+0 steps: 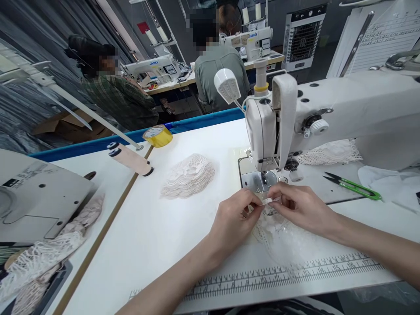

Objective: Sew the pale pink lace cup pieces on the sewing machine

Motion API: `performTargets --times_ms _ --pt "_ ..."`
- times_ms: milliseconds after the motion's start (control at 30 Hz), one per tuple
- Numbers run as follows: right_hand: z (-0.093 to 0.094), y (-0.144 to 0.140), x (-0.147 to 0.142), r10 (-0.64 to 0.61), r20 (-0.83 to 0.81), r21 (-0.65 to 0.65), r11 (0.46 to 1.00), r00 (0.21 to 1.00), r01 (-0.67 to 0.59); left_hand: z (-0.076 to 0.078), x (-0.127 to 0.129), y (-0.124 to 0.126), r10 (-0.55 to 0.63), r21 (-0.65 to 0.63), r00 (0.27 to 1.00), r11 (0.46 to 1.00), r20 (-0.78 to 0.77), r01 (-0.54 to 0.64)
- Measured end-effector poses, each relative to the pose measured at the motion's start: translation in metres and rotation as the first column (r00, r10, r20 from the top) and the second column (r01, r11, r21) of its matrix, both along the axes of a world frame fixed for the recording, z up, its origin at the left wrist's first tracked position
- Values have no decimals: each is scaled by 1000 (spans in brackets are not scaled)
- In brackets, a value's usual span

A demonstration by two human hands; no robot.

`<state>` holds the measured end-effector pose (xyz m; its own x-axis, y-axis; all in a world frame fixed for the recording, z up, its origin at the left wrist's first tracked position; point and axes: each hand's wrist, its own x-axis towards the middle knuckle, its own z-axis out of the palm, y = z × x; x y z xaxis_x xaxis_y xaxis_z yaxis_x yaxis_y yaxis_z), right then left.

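Note:
Both my hands meet just in front of the needle area of a white sewing machine (262,127). My left hand (234,216) pinches one end of the edge of a white lace piece (277,238). Thumb and fingers of my right hand (303,208) close on the same edge a little to the right, so a short strip stretches between them. The rest of the lace hangs down onto the white table below my hands. Behind my fingertips is the metal needle plate (251,180), partly covered by them.
A stack of lace pieces (190,175) lies left of the machine. Thread cones (131,159) and yellow tape (158,136) lie farther left. Green thread snips (356,186) and more lace (331,153) are at right. A printed ruler (262,280) runs along the front. Two people sit beyond.

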<state>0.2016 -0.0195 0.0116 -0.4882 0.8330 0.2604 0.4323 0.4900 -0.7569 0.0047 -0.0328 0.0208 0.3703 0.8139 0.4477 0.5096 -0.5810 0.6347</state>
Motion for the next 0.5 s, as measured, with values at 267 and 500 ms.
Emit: performTargets --times_ms 267,500 --pt "1 -1 1 49 -34 12 999 998 -49 -7 -1 0 34 306 985 952 -171 21" --pt "0 -3 3 116 -23 162 981 993 -110 -5 0 2 35 430 979 901 -203 57"
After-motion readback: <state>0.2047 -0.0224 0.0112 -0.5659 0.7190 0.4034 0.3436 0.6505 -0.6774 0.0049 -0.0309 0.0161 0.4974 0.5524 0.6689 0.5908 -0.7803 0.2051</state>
